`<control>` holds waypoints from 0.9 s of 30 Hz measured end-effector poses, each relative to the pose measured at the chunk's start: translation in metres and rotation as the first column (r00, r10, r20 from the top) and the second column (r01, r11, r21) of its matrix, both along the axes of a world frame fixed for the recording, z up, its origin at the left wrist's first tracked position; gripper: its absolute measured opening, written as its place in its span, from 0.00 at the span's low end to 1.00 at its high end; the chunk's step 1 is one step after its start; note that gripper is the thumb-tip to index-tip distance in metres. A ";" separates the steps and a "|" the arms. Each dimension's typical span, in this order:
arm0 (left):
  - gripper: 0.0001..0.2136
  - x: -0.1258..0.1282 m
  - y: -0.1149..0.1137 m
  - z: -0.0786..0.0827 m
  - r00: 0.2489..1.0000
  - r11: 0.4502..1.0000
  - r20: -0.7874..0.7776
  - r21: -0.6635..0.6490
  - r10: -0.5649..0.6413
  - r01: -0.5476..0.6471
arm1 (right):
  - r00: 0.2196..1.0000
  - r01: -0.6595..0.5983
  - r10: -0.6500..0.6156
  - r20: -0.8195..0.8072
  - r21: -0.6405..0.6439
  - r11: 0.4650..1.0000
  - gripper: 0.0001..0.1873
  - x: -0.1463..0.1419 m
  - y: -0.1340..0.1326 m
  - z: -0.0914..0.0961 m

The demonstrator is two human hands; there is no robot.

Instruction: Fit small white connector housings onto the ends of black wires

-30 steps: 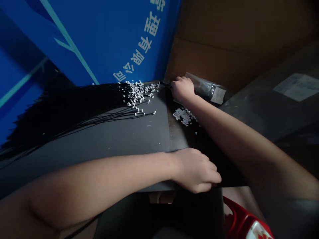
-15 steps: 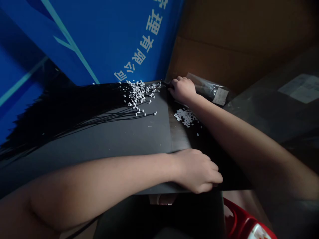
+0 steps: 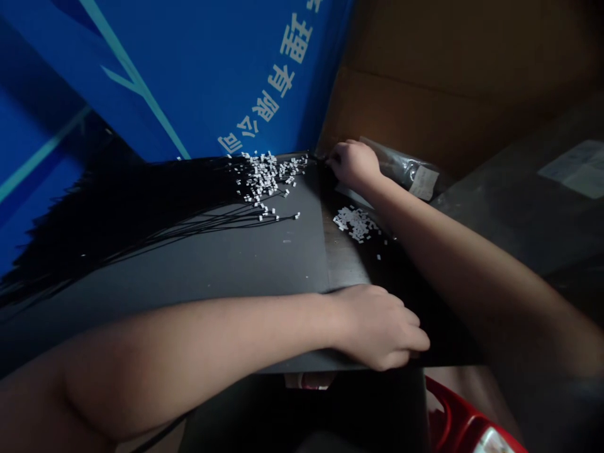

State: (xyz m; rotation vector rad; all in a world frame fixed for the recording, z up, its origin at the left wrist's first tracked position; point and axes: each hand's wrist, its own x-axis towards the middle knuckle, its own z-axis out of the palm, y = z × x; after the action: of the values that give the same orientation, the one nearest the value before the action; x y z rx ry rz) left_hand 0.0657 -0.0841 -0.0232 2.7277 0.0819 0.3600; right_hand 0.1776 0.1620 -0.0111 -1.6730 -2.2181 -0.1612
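Observation:
My left hand (image 3: pixel 383 327) rests over the dark table near its front edge, back turned up and fingers curled closed; whatever it may hold is hidden. Farther back, my right hand (image 3: pixel 357 166) is closed beside a clear plastic bag (image 3: pixel 397 161). A short dark thing, too unclear to name, shows at its fingertips. To the left lies a big bundle of black wires (image 3: pixel 155 189) with small white connectors (image 3: pixel 265 176) on the ends. A pile of small white pieces (image 3: pixel 355 223) sits between my two hands, with a few loose bits around it.
A blue panel (image 3: pixel 189 69) with pale lettering stands behind the wires. Brown cardboard (image 3: pixel 425 69) rises at the back right. Clear plastic sheeting (image 3: pixel 519 182) with a white label lies right of my right arm. Below the table edge is a red object (image 3: pixel 455 418).
My right hand has shifted slightly to the right, away from the connectors. The whole view has drifted a little; my left hand stays closed near the front edge.

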 end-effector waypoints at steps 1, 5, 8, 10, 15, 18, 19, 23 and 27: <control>0.07 0.000 0.000 0.000 1.000 1.000 0.005 0.001 0.002 -0.002 | 1.000 0.004 -0.004 -0.019 0.002 1.000 0.12 0.001 0.000 0.001; 0.08 0.000 0.000 0.000 1.000 1.000 0.001 0.002 0.013 -0.013 | 0.998 0.016 -0.016 -0.054 -0.001 1.000 0.14 0.002 -0.002 0.003; 0.10 0.000 0.001 0.003 0.999 1.000 -0.039 0.002 0.001 -0.001 | 0.998 0.019 -0.020 -0.064 -0.013 1.000 0.16 0.003 -0.004 0.004; 0.11 0.000 0.001 0.006 0.998 1.000 -0.068 0.000 -0.004 0.004 | 0.998 0.023 -0.024 -0.064 -0.022 0.999 0.16 0.003 -0.005 0.003; 0.12 0.000 0.001 0.008 0.995 1.000 -0.095 -0.025 -0.004 0.002 | 0.996 0.029 -0.030 -0.085 -0.004 1.000 0.15 0.003 -0.003 -0.001; 0.12 0.000 0.001 0.008 0.994 1.000 -0.106 -0.031 -0.008 0.004 | 0.992 0.045 -0.046 -0.122 -0.009 0.999 0.15 0.002 -0.004 0.003; 0.12 0.000 0.001 0.009 0.994 0.999 -0.113 -0.032 -0.009 0.005 | 0.989 0.050 -0.052 -0.138 -0.019 0.999 0.14 0.001 -0.004 0.006; 0.14 0.001 0.002 0.013 0.986 0.999 -0.163 -0.043 -0.022 0.016 | 0.980 0.056 -0.065 -0.186 -0.054 0.997 0.11 0.002 -0.008 0.021; 0.16 0.000 0.002 0.017 0.979 0.999 -0.202 -0.051 -0.024 0.014 | 0.988 0.024 -0.038 -0.148 -0.094 0.995 0.11 0.005 -0.011 0.025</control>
State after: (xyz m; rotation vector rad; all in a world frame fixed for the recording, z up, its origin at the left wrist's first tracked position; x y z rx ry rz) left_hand 0.0658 -0.0825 -0.0061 2.7054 0.1177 0.0725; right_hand 0.1824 0.1510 0.0139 -1.7081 -2.1180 0.0583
